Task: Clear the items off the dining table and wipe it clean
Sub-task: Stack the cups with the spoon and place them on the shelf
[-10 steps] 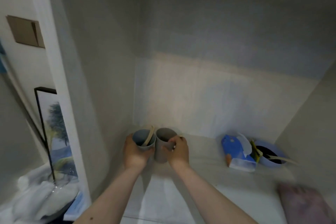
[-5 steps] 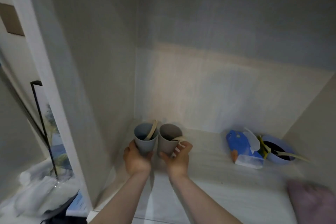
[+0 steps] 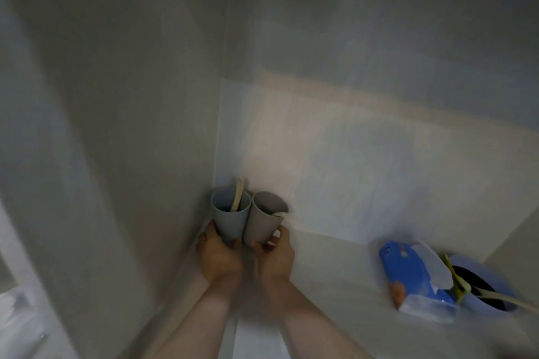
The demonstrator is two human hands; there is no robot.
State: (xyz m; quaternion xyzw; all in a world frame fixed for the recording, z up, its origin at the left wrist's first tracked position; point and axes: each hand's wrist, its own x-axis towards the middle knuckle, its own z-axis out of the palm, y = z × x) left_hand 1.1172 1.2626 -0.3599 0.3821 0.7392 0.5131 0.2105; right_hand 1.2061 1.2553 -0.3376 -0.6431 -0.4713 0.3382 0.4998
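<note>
Two grey plastic cups side by side, touching, in far-left corner of pale shelf [image 3: 335, 265]. Left hand [image 3: 217, 256] wrapped round base of bluish-grey cup [image 3: 230, 218]; right hand [image 3: 275, 255] round base of brownish-grey cup [image 3: 262, 223]. Both cups tilted, mouths toward near side. Beige spoon handle [image 3: 237, 195] leans up and far in left cup. Best set bases flat, upright, before letting go; keep clear of blue wipes pack [image 3: 408, 274] at right.

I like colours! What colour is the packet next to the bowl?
Bright blue packet, seen in the head view.
</note>
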